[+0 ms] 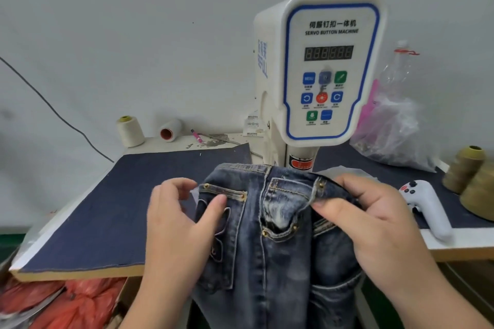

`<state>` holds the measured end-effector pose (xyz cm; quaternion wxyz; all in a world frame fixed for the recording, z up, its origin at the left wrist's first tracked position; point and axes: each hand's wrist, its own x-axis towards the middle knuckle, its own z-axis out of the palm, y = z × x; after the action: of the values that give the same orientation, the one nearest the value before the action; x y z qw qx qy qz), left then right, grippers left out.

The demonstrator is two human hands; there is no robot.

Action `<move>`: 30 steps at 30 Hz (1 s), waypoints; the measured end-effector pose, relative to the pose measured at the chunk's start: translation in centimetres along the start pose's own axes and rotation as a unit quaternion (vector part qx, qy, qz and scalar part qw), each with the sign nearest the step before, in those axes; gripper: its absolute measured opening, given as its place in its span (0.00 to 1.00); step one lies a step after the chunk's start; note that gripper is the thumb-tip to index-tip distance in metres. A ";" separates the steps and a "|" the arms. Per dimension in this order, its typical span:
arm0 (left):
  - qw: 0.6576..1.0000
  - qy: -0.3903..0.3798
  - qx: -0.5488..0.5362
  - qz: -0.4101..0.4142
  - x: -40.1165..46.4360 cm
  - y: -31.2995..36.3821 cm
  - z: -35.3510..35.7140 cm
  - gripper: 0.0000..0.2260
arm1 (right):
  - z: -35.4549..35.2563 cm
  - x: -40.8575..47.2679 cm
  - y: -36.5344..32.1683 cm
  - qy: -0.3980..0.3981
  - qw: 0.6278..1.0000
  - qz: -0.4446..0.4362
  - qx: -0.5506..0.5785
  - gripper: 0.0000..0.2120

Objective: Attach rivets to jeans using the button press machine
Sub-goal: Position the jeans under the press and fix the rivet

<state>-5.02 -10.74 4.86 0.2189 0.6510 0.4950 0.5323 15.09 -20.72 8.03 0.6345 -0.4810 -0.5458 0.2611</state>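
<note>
worktable [459, 244]: pale top, dark denim-blue mat [112, 203] over most | centre: white button press machine [315, 75], jeans [267, 222] draped at its base | upper left: two cream thread spools [130, 131], pink pen [197, 136] | right: plastic bag [395, 131], olive thread cones [473, 179], white controller [427, 208]

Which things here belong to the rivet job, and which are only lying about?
Belong to the job: jeans, gripped by left hand and right hand; brass rivets already on the pockets; button machine.

Lying about: cream thread cone, olive thread cones, white handheld controller, plastic bag, pink pen.
</note>
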 end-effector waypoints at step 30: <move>0.828 -0.253 -0.485 -0.118 0.3 3.4 -1.9 0.12 | -3.0 0.6 0.5 -0.207 0.949 0.116 -0.207 0.28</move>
<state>-5.39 -12.31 8.46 0.6855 0.5096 0.1730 0.4903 18.21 -20.98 8.04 0.3597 -0.5970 -0.6477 0.3077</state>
